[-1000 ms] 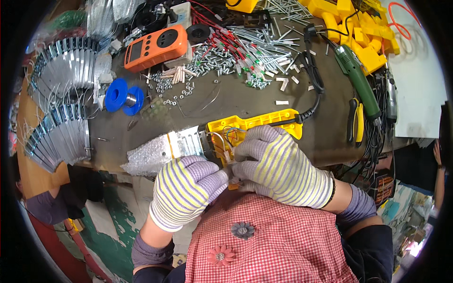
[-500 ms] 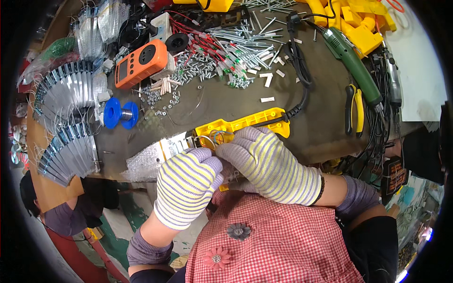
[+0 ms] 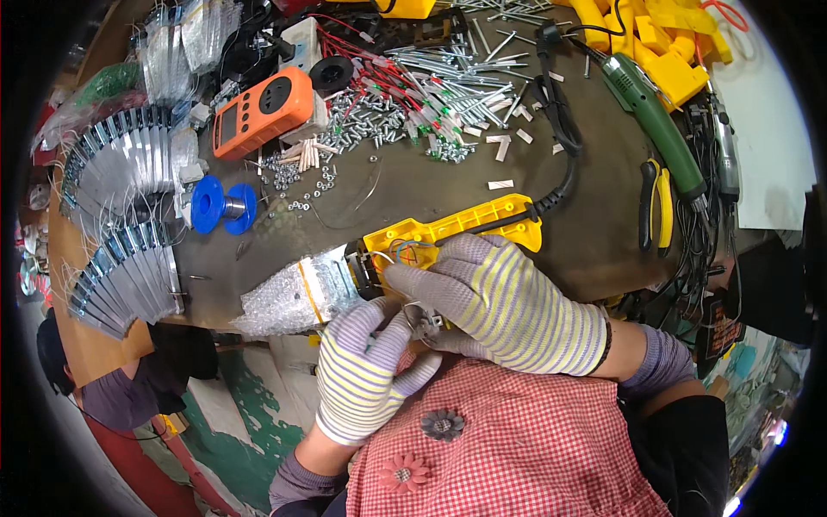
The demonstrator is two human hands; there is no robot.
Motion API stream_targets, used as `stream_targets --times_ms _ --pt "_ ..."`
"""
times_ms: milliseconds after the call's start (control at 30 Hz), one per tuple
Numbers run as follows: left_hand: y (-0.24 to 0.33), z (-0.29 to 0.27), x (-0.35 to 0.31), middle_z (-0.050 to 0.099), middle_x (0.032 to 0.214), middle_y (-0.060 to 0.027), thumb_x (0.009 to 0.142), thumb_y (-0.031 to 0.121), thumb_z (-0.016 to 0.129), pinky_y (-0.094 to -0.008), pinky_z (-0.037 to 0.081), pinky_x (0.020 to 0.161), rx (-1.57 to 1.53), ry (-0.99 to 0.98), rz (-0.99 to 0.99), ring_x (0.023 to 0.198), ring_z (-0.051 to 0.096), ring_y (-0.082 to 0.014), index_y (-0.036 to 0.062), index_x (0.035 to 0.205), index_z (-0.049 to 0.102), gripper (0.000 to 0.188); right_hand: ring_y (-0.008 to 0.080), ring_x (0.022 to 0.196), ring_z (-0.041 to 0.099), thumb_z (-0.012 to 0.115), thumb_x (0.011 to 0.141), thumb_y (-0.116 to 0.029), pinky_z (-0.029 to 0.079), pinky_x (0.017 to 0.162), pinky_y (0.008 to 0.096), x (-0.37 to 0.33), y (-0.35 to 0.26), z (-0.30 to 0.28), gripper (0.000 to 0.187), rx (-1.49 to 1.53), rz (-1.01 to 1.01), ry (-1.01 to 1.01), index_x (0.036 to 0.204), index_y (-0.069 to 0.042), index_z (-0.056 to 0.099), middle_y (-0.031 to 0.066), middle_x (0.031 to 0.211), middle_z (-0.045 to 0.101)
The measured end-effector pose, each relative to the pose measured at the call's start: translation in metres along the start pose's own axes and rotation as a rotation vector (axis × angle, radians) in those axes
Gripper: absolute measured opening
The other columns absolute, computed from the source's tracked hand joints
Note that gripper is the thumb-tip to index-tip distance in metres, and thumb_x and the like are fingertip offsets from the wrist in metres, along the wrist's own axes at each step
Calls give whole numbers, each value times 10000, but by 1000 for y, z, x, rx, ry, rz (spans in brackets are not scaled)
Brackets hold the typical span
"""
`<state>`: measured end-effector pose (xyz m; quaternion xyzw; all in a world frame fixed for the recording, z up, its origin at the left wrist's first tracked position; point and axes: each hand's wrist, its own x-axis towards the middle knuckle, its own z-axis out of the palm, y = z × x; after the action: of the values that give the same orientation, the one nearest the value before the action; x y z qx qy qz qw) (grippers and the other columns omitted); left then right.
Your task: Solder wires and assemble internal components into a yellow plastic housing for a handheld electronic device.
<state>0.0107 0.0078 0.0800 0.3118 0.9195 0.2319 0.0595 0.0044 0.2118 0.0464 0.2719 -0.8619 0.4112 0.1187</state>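
My right hand (image 3: 517, 302), in a striped knit glove, is closed on the near edge of a yellow plastic tool housing (image 3: 495, 213). Its fingertips cover part of the thin coloured wires (image 3: 405, 250) inside. A black power cord (image 3: 560, 185) enters the housing's right end. From its left end sticks out a flat piece in bubble wrap (image 3: 297, 297) with an orange band. Below that wrapped piece, my left hand (image 3: 366, 366) is open, with thumb and fingers apart. Between the hands is a small shiny piece (image 3: 422, 320) that I cannot make out.
A blue solder spool (image 3: 207, 205) and an orange meter (image 3: 263, 112) stand to the left, beside fanned metal strips (image 3: 121, 164). Screws (image 3: 370, 121) and red-wired parts (image 3: 413, 95) lie in heaps behind. Yellow-black pliers (image 3: 656, 207) and a green electric screwdriver (image 3: 655, 125) lie right.
My left hand has drawn down from the wires and its fingers have spread, uncovering the bubble-wrapped piece. My right hand stays at the housing. The whole view has shifted slightly.
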Motion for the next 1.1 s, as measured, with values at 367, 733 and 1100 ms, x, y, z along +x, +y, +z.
stream_targets --times_ms 367,733,1100 --pt "1 11 -5 580 1268 -285 719 232 764 -457 523 772 158 -13 112 935 630 -367 -11 1172 520 569 324 831 629 689 783 -161 516 731 441 29 2 -29 369 75 150 -142 1124 -40 618 134 869 613" --pt "7 12 -5 587 1247 -244 675 235 794 -455 526 747 250 -37 91 959 641 -344 -21 1132 581 565 327 825 625 700 780 -233 497 710 439 69 10 9 189 -254 168 -174 896 -86 678 114 826 600" --pt "-1 13 6 638 1154 -233 792 173 649 -381 509 651 206 69 162 806 635 -267 -3 1068 608 330 280 838 614 659 741 -290 494 679 408 74 13 5 198 -405 43 -335 801 -102 678 86 811 580"
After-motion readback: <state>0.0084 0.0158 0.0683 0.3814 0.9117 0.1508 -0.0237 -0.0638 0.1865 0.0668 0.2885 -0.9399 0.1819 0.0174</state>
